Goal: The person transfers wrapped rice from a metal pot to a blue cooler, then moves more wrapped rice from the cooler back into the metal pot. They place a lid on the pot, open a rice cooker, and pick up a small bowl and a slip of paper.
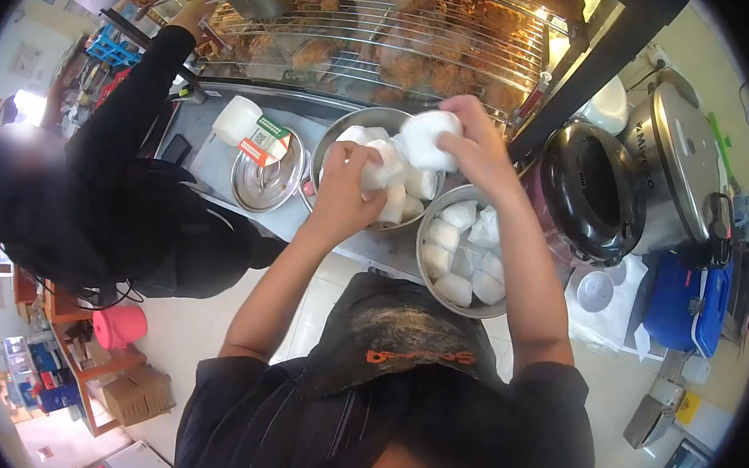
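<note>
My right hand (480, 150) grips a rounded white wrapped bundle (428, 140) over the right side of a round metal pot (334, 127). Inside that pot, my left hand (343, 186) has its fingers curled around another white wrapped bundle (383, 166). More white bundles lie beneath and around both hands; some are hidden by them. Closer to my body, a second metal pot (425, 271) holds several similar bundles (454, 289) along its wall.
Behind the pots stands a glass case with fried food on wire racks (406, 52). A steel bowl (250, 198) with a small carton is at left, a black-lidded cooker (593, 194) and large metal cooker (675, 161) at right. A person in black (122, 205) reaches toward the case.
</note>
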`<state>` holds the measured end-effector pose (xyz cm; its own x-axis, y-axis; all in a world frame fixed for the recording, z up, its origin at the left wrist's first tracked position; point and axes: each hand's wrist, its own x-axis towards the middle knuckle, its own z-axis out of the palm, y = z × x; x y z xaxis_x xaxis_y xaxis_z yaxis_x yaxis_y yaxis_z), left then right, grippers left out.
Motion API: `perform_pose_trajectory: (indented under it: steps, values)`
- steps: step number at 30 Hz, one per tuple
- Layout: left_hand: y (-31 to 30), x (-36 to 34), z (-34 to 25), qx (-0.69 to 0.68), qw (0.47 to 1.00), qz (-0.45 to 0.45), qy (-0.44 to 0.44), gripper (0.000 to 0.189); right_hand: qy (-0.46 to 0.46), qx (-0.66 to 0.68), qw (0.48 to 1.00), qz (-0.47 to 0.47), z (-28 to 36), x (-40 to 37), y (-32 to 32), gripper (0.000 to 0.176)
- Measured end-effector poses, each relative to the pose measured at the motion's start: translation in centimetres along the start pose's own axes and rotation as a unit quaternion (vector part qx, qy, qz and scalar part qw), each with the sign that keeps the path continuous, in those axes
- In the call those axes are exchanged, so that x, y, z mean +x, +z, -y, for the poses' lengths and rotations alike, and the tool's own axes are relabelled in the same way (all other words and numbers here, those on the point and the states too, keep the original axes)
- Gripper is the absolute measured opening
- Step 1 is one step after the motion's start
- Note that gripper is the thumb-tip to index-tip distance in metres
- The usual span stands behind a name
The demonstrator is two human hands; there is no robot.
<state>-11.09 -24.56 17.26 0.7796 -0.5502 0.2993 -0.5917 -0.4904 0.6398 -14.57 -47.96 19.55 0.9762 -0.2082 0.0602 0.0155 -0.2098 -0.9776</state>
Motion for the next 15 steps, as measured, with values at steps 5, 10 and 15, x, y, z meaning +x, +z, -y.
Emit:
perform_pose_trajectory:
  steps: [5, 10, 15]
  values:
    - [-0.3, 0.8, -0.2, 0.023, 0.998, 0.048, -0.018, 0.046, -0.093, -0.474, 0.869, 0.107, -4.7, 3.7, 4.7, 0.039]
    - [0.6, 0.8, 0.6, 0.017, 1.000, 0.008, 0.014, 0.049, -0.101, -0.414, 0.903, 0.052, -3.7, -0.2, 5.2, 0.044]
    - [-2.0, 3.6, 1.8, -0.185, 0.979, -0.068, -0.043, 0.046, -0.018, -0.488, 0.861, 0.140, 1.1, -1.6, 3.8, 0.054]
